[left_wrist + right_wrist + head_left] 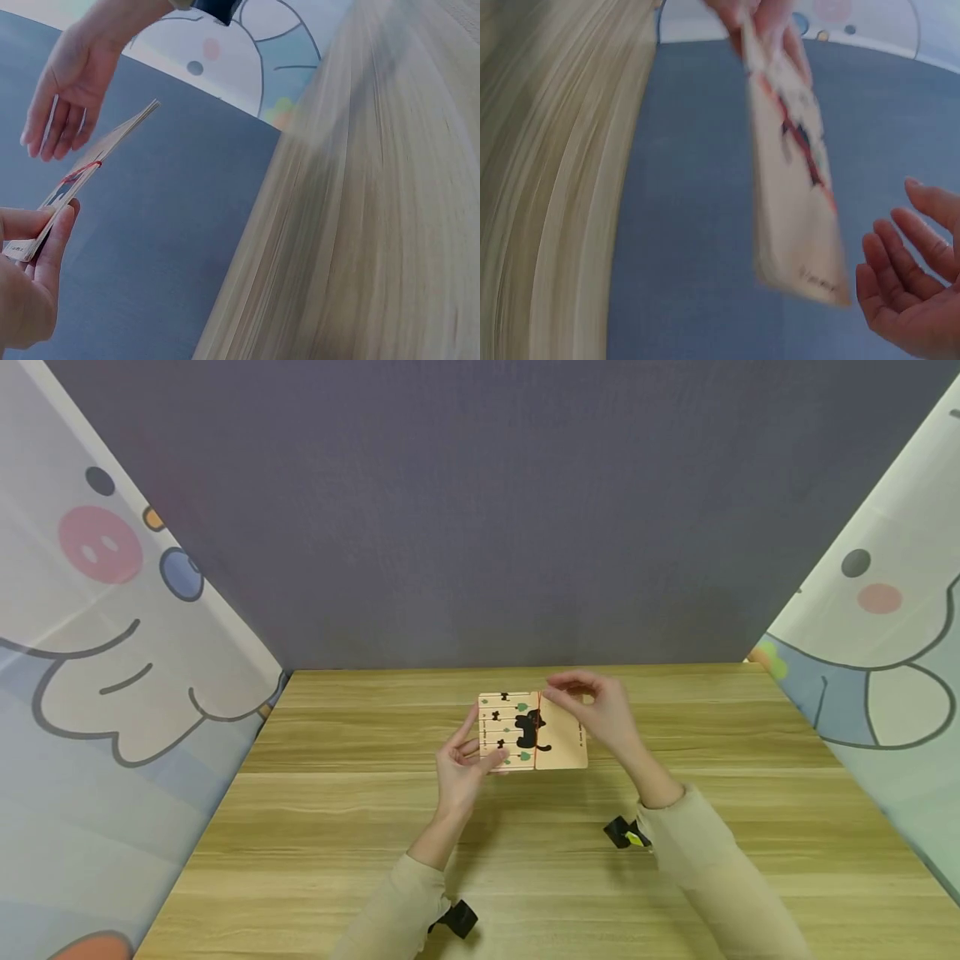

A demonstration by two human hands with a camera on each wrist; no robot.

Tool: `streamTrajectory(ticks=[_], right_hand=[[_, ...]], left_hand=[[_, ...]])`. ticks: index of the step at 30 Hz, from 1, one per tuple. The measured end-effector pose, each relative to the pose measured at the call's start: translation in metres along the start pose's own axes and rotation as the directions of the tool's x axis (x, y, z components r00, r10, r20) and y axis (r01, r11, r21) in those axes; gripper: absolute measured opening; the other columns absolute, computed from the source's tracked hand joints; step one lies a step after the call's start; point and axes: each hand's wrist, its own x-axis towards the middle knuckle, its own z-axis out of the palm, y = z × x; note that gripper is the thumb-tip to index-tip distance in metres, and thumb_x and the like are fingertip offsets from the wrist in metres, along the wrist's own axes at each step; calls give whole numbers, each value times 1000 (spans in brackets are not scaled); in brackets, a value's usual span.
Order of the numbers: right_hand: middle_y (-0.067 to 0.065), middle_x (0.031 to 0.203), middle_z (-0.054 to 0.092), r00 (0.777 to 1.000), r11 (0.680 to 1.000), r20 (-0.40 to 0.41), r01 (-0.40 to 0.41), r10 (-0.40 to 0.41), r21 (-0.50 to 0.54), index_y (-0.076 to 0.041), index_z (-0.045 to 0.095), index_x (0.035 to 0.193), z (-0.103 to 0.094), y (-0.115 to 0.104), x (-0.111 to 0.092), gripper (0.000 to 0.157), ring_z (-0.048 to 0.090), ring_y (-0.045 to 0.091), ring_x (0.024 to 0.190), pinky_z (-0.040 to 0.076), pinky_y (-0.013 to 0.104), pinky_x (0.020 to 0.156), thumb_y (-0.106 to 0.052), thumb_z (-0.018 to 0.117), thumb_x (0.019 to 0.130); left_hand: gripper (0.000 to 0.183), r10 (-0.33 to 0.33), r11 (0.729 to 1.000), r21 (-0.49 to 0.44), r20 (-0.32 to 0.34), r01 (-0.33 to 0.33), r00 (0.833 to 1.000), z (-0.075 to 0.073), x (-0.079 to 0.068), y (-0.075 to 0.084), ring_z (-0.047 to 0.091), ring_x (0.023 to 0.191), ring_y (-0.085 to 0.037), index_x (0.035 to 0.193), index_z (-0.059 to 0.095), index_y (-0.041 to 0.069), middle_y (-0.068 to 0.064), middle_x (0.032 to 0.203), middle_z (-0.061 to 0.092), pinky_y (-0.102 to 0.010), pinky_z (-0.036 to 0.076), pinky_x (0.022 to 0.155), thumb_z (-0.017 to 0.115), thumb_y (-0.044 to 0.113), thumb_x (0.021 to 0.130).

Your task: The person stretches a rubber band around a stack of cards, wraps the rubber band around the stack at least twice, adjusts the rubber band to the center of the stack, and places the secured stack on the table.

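A thin beige card pack (561, 745) printed with black cats and green leaves is held up above the wooden table (525, 877). A red band (537, 735) runs round its middle. My left hand (461, 768) pinches the pack's left edge between thumb and fingers. In the left wrist view the pack (97, 161) shows edge-on, with the left hand (30, 277) at its near end. My right hand (600, 710) hovers by the pack's upper right corner with relaxed fingers. The right hand (67, 97) stays apart from the pack. The right wrist view is blurred: pack (791, 210), right hand (911, 292).
A grey backdrop (480, 527) closes the table's far side. Cartoon-printed curtains hang at the left (112, 652) and right (885, 635). Black wrist-camera mounts (626, 833) sit on both beige sleeves. Bare wood surrounds the hands.
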Motion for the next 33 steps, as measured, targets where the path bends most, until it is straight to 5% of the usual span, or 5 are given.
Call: streamTrajectory(ticks=[7,16,22,33], right_hand=[[23,87,63,998,999,60,18,-16,-42,10,63,88,-2,11,8,14,59,32,77,54,43,73,4,66,76],[11,85,66,980,995,182,-76,86,-58,0,67,88,-4,56,15,17,59,19,76,53,28,70,-12,71,75],[4,83,66,971,996,221,-86,92,-38,-6,69,86,-4,64,14,16,59,15,74,53,26,67,-19,70,77],[15,82,66,961,986,270,-97,57,136,5,68,86,3,69,14,11,62,17,68,56,23,60,0,67,76]], left_hand=[[72,6,1000,-15,9,-6,1000,1,-1,-1,64,60,-21,130,44,16,-32,83,60,-46,56,55,66,-15,69],[72,3,1000,-22,3,-2,1000,3,-1,-1,65,65,-22,131,44,14,-32,88,60,-40,57,53,65,-17,69],[72,4,1000,-4,1,-4,1000,4,-1,-1,64,58,-20,130,45,14,-33,89,59,-45,56,54,65,-17,68],[73,-11,1000,-8,15,11,1000,9,-4,-2,62,54,-18,130,45,12,-37,79,56,-49,55,53,66,-18,67]])
